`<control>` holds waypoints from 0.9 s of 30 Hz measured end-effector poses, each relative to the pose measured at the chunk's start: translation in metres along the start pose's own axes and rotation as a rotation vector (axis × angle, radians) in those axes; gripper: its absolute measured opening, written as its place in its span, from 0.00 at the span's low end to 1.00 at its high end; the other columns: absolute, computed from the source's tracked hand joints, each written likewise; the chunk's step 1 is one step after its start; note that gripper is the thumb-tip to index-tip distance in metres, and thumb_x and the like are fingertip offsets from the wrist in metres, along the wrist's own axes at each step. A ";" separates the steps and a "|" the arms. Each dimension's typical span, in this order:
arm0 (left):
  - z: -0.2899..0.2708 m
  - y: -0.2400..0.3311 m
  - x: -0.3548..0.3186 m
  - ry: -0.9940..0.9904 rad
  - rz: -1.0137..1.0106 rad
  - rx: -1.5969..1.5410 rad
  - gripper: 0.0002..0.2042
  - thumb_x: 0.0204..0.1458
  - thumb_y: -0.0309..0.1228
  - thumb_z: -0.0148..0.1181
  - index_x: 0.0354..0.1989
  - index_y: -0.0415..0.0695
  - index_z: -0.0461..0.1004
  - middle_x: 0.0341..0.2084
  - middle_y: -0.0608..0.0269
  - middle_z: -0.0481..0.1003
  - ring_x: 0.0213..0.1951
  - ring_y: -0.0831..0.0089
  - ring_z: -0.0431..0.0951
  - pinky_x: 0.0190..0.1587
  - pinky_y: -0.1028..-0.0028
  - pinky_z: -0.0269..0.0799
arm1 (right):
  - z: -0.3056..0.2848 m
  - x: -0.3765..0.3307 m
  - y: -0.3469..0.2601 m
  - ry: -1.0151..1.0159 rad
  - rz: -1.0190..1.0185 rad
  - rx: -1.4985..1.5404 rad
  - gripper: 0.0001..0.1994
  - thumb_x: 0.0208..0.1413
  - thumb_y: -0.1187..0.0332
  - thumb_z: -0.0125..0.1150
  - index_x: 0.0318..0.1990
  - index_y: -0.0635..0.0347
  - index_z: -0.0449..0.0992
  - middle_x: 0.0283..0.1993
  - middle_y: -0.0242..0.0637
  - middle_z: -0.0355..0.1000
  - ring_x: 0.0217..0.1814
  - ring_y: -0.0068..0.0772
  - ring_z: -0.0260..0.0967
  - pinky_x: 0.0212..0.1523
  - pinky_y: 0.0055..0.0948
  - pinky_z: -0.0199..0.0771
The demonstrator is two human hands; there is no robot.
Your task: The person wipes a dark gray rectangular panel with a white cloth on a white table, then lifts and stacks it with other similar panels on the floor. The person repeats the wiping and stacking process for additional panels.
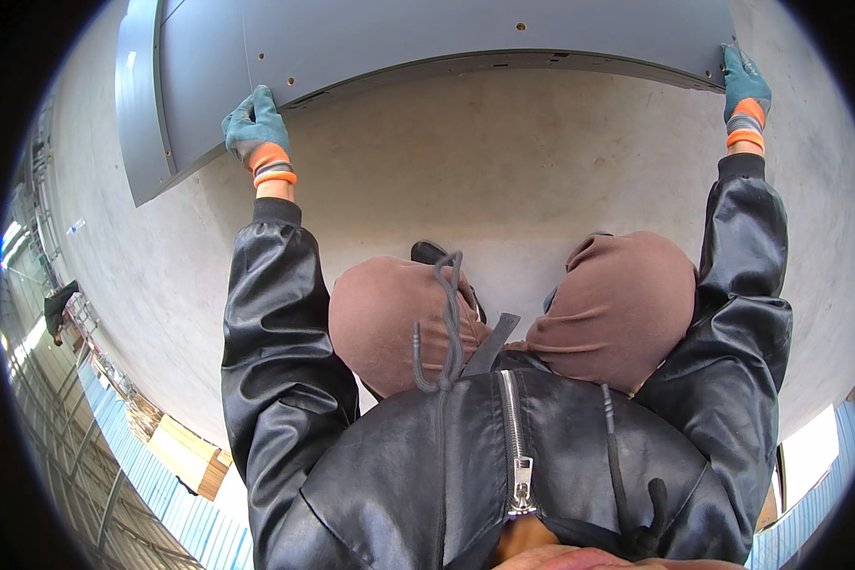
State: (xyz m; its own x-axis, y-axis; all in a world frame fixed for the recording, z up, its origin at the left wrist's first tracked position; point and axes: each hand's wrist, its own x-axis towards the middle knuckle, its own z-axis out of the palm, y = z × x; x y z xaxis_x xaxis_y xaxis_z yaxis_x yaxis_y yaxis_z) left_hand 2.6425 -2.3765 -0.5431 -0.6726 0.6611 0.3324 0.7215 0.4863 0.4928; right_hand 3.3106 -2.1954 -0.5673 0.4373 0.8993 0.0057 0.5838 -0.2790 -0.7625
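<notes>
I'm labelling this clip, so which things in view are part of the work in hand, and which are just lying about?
In hand:
- grey metal panel
- left hand, gloved, gripping its lower edge
- right hand, gloved, gripping its right end

Lying about:
- stacked boards
- blue corrugated wall
- concrete floor

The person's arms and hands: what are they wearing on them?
Both arms are in glossy black jacket sleeves with dark ribbed cuffs. The left hand and the right hand wear matching teal work gloves, whose knit wrists carry orange and grey bands. The sleeves crease and shine like leather or a coated fabric. No markings can be made out on the gloves.
</notes>
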 end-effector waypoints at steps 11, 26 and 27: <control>-0.002 0.004 -0.002 -0.008 -0.011 0.006 0.16 0.52 0.43 0.71 0.34 0.41 0.86 0.36 0.53 0.78 0.36 0.61 0.80 0.45 0.64 0.77 | -0.002 0.003 0.005 -0.009 0.017 -0.025 0.28 0.57 0.48 0.66 0.58 0.60 0.79 0.57 0.40 0.79 0.58 0.36 0.75 0.63 0.30 0.68; -0.002 0.002 -0.003 -0.009 -0.024 0.015 0.18 0.53 0.45 0.70 0.36 0.40 0.86 0.37 0.54 0.77 0.37 0.62 0.80 0.47 0.64 0.76 | -0.003 -0.003 -0.003 -0.031 0.047 -0.037 0.29 0.57 0.48 0.66 0.58 0.59 0.79 0.56 0.39 0.80 0.58 0.36 0.75 0.63 0.30 0.68; -0.001 0.000 -0.002 0.004 -0.001 0.024 0.17 0.53 0.44 0.70 0.35 0.40 0.86 0.36 0.53 0.77 0.36 0.61 0.80 0.45 0.64 0.77 | -0.003 -0.003 -0.002 -0.030 0.039 -0.036 0.29 0.57 0.47 0.66 0.58 0.60 0.79 0.56 0.39 0.80 0.58 0.36 0.75 0.63 0.30 0.68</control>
State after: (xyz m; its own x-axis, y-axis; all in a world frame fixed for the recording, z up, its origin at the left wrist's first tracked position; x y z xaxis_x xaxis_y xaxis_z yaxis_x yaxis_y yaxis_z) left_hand 2.6436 -2.3787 -0.5426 -0.6741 0.6583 0.3350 0.7244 0.5007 0.4738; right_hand 3.3099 -2.1982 -0.5641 0.4402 0.8969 -0.0433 0.5908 -0.3256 -0.7382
